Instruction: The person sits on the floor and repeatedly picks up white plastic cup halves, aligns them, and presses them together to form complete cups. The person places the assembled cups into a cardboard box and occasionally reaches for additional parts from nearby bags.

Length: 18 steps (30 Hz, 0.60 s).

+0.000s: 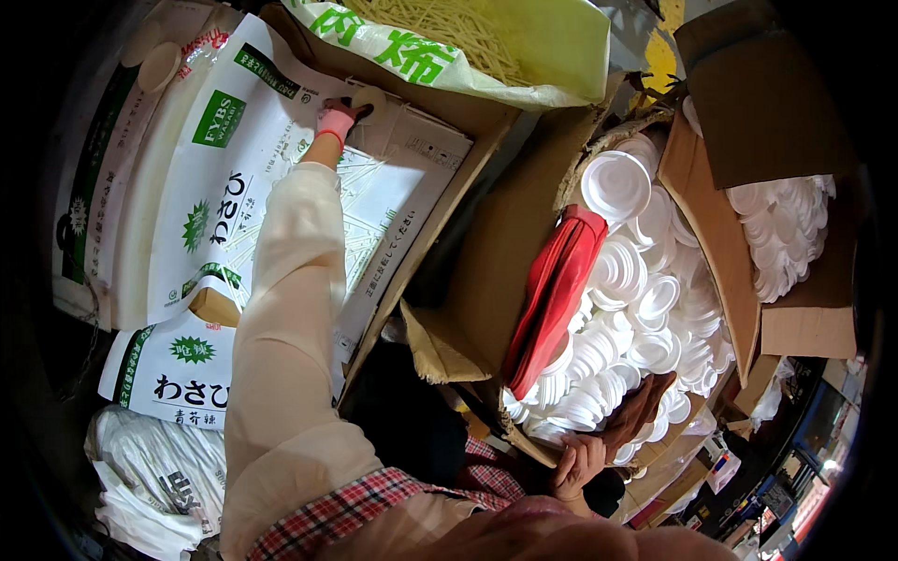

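My left arm reaches to the upper left. My left hand (338, 119), in a pink glove with dark fingers, is closed on the edge of a round white lid (370, 106). Below that hand, white printed sheets (281, 140) lie over a cardboard box, with thin white strips (360, 201) scattered on them. At the lower right, my right hand (580, 464) looks bare and has its fingers curled by the near edge of a carton. What it grips, if anything, is hidden. Beside it is a brown piece of material (639, 413). Many round white plastic lids (617, 271) fill that carton.
A folded red cloth or bag (557, 297) lies over the carton's left side. At the top, a printed plastic bag (561, 56) holds thin pale-yellow strips (449, 33). Another carton (809, 329) with white lids stands at the right. White plastic bags (159, 477) lie lower left.
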Tool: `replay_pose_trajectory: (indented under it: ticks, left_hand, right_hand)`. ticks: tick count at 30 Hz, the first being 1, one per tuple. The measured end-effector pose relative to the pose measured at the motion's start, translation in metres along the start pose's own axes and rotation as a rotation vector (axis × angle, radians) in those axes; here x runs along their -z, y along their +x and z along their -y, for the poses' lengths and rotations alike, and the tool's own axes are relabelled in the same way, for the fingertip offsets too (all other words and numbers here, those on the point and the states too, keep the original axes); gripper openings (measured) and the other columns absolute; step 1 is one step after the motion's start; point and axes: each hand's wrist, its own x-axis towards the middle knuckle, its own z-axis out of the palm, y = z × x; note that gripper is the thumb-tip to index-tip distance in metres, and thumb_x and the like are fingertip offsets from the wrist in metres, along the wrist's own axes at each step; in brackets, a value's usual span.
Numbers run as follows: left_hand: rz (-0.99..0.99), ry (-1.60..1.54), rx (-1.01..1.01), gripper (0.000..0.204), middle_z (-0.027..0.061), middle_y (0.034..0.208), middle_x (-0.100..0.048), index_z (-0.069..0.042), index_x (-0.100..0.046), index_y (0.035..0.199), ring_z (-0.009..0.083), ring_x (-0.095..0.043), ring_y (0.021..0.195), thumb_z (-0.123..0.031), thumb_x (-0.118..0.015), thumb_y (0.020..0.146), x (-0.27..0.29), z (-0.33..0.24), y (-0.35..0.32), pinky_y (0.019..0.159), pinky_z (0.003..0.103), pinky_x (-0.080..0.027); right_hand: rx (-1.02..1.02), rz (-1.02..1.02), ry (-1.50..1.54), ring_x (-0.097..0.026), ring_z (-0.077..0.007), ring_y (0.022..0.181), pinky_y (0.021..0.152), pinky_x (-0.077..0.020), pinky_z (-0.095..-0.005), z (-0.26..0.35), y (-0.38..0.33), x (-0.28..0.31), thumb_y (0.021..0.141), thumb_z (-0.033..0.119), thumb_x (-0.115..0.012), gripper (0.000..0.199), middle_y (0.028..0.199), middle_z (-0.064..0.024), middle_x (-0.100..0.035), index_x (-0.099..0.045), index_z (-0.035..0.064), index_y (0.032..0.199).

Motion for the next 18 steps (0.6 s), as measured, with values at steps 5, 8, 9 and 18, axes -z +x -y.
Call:
replay_pose_trajectory:
  ticks: [5, 8, 9, 18]
  left_hand:
    - [-0.103, 0.266, -0.14, 0.076, 0.0158, 0.122, -0.057, -0.009, -0.064, 0.116, 0.0318, -0.047, 0.118, -0.063, -0.072, 0.062, -0.005, -0.033, -0.047, 0.099, 0.043, -0.038]
    - [-0.275, -0.188, -0.076, 0.065, 0.0175, 0.121, -0.057, -0.008, -0.064, 0.114, 0.032, -0.046, 0.119, -0.045, -0.078, 0.064, -0.024, -0.021, -0.068, 0.1, 0.042, -0.037]
    - [-0.386, -0.325, -0.164, 0.063, 0.0204, 0.12, -0.056, -0.004, -0.062, 0.114, 0.0349, -0.048, 0.115, -0.032, -0.082, 0.062, -0.026, -0.011, -0.07, 0.099, 0.042, -0.038]
    - [0.1, -1.125, -1.017, 0.048, 0.0173, 0.126, -0.047, -0.004, -0.059, 0.114, 0.0325, -0.048, 0.115, -0.009, -0.075, 0.068, 0.157, -0.216, -0.353, 0.098, 0.04, -0.041]
  right_hand:
    - [-0.076, -0.024, -0.048, -0.051, -0.0285, 0.071, 0.065, -0.0383, -0.0379, 0.011, -0.012, 0.0, 0.087, 0.019, -0.046, 0.024, 0.077, -0.0114, -0.055, -0.062, 0.0037, 0.078]
    - [-0.047, -0.028, -0.034, -0.052, -0.0284, 0.071, 0.065, -0.0382, -0.0378, 0.012, -0.006, 0.003, 0.087, 0.018, -0.046, 0.023, 0.077, -0.0114, -0.055, -0.062, 0.0038, 0.078]
    - [-0.025, -0.023, -0.033, -0.052, -0.0287, 0.07, 0.064, -0.0381, -0.038, 0.009, -0.004, 0.004, 0.086, 0.016, -0.047, 0.021, 0.077, -0.0116, -0.056, -0.062, 0.0039, 0.079]
    - [0.029, -0.074, 0.01, -0.052, -0.0299, 0.069, 0.062, -0.0375, -0.0397, 0.009, 0.005, 0.006, 0.081, 0.011, -0.052, 0.012, 0.075, -0.011, -0.055, -0.062, 0.0042, 0.079]
